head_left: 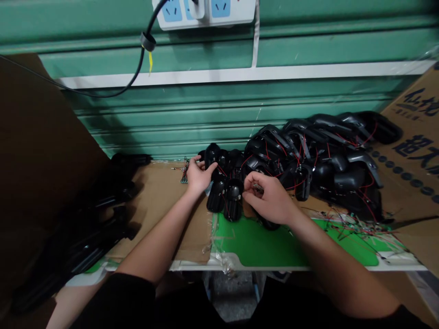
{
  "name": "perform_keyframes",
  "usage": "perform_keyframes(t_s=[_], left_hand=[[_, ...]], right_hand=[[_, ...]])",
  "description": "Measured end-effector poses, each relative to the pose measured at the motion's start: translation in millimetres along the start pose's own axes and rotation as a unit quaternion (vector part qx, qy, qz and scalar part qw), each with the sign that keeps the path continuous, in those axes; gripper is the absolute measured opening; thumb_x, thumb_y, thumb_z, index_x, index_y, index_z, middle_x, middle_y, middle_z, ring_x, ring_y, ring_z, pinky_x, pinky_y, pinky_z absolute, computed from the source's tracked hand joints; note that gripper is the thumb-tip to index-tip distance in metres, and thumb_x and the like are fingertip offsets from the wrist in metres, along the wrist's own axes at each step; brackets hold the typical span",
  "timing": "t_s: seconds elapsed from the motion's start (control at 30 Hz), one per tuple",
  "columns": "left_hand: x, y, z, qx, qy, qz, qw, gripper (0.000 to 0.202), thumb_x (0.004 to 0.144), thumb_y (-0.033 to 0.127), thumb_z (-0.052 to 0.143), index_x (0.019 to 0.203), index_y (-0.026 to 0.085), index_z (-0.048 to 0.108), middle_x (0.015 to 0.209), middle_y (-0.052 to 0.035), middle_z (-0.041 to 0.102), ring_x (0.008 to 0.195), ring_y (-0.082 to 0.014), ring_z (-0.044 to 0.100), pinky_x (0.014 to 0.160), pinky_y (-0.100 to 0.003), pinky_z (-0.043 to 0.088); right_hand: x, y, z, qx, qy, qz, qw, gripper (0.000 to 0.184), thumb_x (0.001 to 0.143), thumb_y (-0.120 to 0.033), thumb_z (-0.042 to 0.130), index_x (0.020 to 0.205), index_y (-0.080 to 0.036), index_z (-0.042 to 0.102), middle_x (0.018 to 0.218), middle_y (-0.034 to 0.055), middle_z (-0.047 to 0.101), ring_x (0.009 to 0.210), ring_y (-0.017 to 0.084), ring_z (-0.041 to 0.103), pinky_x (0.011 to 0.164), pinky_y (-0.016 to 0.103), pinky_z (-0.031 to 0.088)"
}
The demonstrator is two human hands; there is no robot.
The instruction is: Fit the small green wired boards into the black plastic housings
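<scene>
A heap of black plastic housings [308, 160] with red wires lies across the bench, some with curved arms and some with round cups. My left hand [200, 176] rests against a cup-shaped housing [212, 154] at the heap's left end, and I cannot tell whether it grips it. My right hand [270, 197] pinches a small metallic part [257, 187] with thumb and fingers, just above the upright housings [224, 198]. A small circuit board with coloured wires [184, 172] lies left of my left hand.
Cardboard [161, 205] and a green mat [260, 242] cover the bench, with loose wire scraps [353, 228] on the right. More black parts [85, 228] lie in shadow on the left. A green roller shutter [240, 114] stands behind, holding a power strip [204, 9] and a black cable [137, 64].
</scene>
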State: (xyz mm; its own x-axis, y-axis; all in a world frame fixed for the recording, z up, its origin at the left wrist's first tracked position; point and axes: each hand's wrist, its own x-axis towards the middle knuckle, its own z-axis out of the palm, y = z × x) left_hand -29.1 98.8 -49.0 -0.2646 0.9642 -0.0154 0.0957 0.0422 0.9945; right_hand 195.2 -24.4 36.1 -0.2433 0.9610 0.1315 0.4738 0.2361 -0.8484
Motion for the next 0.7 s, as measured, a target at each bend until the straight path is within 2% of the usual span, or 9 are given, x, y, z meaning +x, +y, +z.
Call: perform_keyframes(t_s=[0.13, 0.23, 0.3, 0.37, 0.4, 0.47, 0.57, 0.67, 0.7], left_hand=[[-6, -4, 1.2, 0.179, -0.016, 0.078, 0.981, 0.064, 0.084, 0.067, 0.065, 0.125, 0.018, 0.069, 0.126, -0.0130, 0.072, 0.113, -0.0180, 0.069, 0.118, -0.039, 0.051], [-9, 1, -4.1, 0.207, -0.038, 0.107, 0.972, 0.064, 0.090, 0.064, 0.056, 0.128, 0.015, 0.073, 0.128, -0.0147, 0.071, 0.113, -0.0183, 0.067, 0.122, -0.038, 0.047], [-6, 7, -13.8, 0.227, -0.033, 0.123, 0.965, 0.053, 0.091, 0.053, 0.056, 0.124, 0.015, 0.075, 0.121, -0.0128, 0.074, 0.106, -0.0155, 0.067, 0.116, -0.033, 0.049], [0, 14, -30.7, 0.251, -0.007, 0.120, 0.961, 0.040, 0.090, 0.041, 0.054, 0.109, 0.016, 0.079, 0.109, -0.0086, 0.076, 0.096, -0.0121, 0.066, 0.104, -0.027, 0.050], [4, 19, -41.8, 0.259, 0.021, 0.114, 0.959, 0.037, 0.089, 0.039, 0.053, 0.102, 0.016, 0.079, 0.105, -0.0070, 0.076, 0.091, -0.0109, 0.066, 0.097, -0.025, 0.050], [14, 29, -67.9, 0.278, 0.106, 0.085, 0.951, 0.035, 0.086, 0.038, 0.054, 0.100, 0.016, 0.078, 0.099, -0.0059, 0.075, 0.087, -0.0105, 0.065, 0.091, -0.023, 0.049], [33, 42, -108.2, 0.317, 0.201, 0.039, 0.926, 0.042, 0.087, 0.046, 0.055, 0.108, 0.019, 0.079, 0.106, -0.0080, 0.076, 0.100, -0.0163, 0.068, 0.102, -0.029, 0.051], [60, 46, -137.2, 0.380, 0.219, -0.026, 0.899, 0.063, 0.091, 0.064, 0.046, 0.105, 0.010, 0.076, 0.111, -0.0200, 0.073, 0.117, -0.0306, 0.066, 0.116, -0.045, 0.050], [70, 46, -143.3, 0.399, 0.223, -0.048, 0.888, 0.066, 0.093, 0.063, 0.045, 0.109, 0.006, 0.073, 0.118, -0.0245, 0.070, 0.124, -0.0349, 0.064, 0.118, -0.050, 0.049]], right_hand=[[-1, 0, 2, -0.030, -0.001, -0.021, 0.999, 0.006, 0.083, -0.021, 0.064, 0.086, -0.020, 0.059, 0.071, -0.0035, 0.059, 0.062, 0.012, 0.052, 0.059, 0.029, 0.043], [-1, 1, 2, -0.043, 0.000, -0.028, 0.999, 0.005, 0.084, -0.021, 0.064, 0.085, -0.020, 0.060, 0.069, -0.0031, 0.059, 0.061, 0.012, 0.051, 0.058, 0.029, 0.042], [-1, 1, 1, -0.049, -0.003, -0.029, 0.998, 0.004, 0.085, -0.021, 0.065, 0.083, -0.020, 0.061, 0.069, -0.0027, 0.059, 0.061, 0.012, 0.051, 0.058, 0.029, 0.042], [-2, 1, 1, -0.056, -0.006, -0.034, 0.998, 0.004, 0.085, -0.021, 0.065, 0.082, -0.020, 0.062, 0.068, -0.0025, 0.059, 0.060, 0.012, 0.052, 0.058, 0.028, 0.042], [-3, 1, 0, -0.058, -0.008, -0.036, 0.998, 0.004, 0.085, -0.021, 0.065, 0.082, -0.020, 0.063, 0.068, -0.0024, 0.059, 0.060, 0.012, 0.051, 0.058, 0.028, 0.042], [-4, 1, 0, -0.057, -0.014, -0.039, 0.998, 0.005, 0.086, -0.020, 0.064, 0.081, -0.020, 0.063, 0.067, -0.0025, 0.058, 0.059, 0.012, 0.050, 0.056, 0.028, 0.041], [-6, -1, -1, -0.040, -0.031, -0.038, 0.998, 0.007, 0.087, -0.021, 0.065, 0.080, -0.019, 0.063, 0.067, -0.0024, 0.058, 0.059, 0.011, 0.050, 0.056, 0.027, 0.040], [-7, -3, -1, -0.029, -0.042, -0.035, 0.998, 0.008, 0.087, -0.022, 0.066, 0.080, -0.019, 0.063, 0.066, -0.0028, 0.058, 0.059, 0.011, 0.050, 0.056, 0.027, 0.041], [-7, -4, -1, -0.029, -0.044, -0.034, 0.998, 0.009, 0.088, -0.023, 0.066, 0.080, -0.019, 0.063, 0.066, -0.0029, 0.058, 0.059, 0.011, 0.050, 0.056, 0.027, 0.041]])
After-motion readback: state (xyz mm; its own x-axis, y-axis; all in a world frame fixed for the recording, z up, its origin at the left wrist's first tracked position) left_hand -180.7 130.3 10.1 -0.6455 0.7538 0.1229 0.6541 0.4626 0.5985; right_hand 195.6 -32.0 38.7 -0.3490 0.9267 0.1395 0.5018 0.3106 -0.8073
